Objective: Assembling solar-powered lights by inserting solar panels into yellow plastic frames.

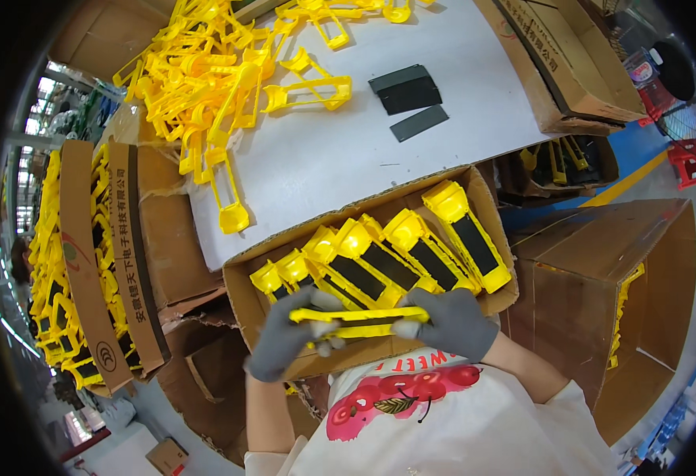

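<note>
Between my two grey-gloved hands I hold a yellow plastic frame point(360, 322) level, seen almost edge-on with a dark strip along it. My left hand point(288, 329) is closed on its left end, and my right hand point(447, 324) grips the right end. Just beyond, an open cardboard box point(245, 279) holds several yellow frames with black strips point(469, 238), leaning side by side. The held piece is over the box's near edge. Some fingertips are hidden behind the frame.
A heap of yellow frames point(205, 87) covers the white table's point(308, 159) far left. Black strips point(407, 91) lie at its middle. Full cardboard boxes point(86, 270) stand left. A large open box point(586, 254) and another carton point(578, 63) are at right.
</note>
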`<state>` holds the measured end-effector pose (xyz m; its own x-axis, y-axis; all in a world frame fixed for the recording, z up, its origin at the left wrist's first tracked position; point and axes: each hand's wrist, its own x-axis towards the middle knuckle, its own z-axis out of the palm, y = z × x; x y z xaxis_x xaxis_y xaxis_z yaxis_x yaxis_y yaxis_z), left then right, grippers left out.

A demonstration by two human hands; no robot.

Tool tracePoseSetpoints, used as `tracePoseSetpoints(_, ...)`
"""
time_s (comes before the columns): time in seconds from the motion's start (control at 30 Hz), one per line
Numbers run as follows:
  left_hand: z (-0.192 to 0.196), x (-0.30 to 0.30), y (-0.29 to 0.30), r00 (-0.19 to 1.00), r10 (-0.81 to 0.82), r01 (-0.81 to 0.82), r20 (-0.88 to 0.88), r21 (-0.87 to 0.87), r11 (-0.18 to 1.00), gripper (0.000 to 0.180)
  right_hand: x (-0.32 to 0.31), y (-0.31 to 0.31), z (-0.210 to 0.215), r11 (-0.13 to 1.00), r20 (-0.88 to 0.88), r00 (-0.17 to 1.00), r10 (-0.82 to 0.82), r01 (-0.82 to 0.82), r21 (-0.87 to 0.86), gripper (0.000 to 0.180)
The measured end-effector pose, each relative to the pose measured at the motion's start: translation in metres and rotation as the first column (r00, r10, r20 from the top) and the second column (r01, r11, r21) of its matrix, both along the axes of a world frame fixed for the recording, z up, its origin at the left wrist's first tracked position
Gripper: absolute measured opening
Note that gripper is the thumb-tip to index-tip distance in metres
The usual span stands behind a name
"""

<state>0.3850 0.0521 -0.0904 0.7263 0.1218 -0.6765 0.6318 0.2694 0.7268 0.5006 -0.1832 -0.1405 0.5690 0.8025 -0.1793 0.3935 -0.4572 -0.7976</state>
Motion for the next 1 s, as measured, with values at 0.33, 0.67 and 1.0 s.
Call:
tracePoseSetpoints(0.33, -0.015, 0.010, 0.088, 0.945, -0.225, 0.322, -0.236, 0.781, 0.535, 0.040, 0.031, 0.013, 0.013, 0.990, 0.061, 0.993, -0.100, 0.093, 0.107, 0.044)
tracePoseSetpoints(0.67, -0.080, 0.056, 0.151, 0.955, 0.242, 0.181, -0.169, 0.983, -0.027, 0.043, 0.197, 0.056, -0.006, 0.984, 0.621, 0.764, -0.177, 0.123, 0.129, 0.014)
tracePoseSetpoints(1.0, -0.073, 0.022, 0.158, 0.722, 0.343, -0.687, 0.600, 0.677, 0.263, 0.017, 0.223, 0.111, -0.002, 0.896, 0.566, 0.724, 0.394, -0.165, -0.413, 0.033)
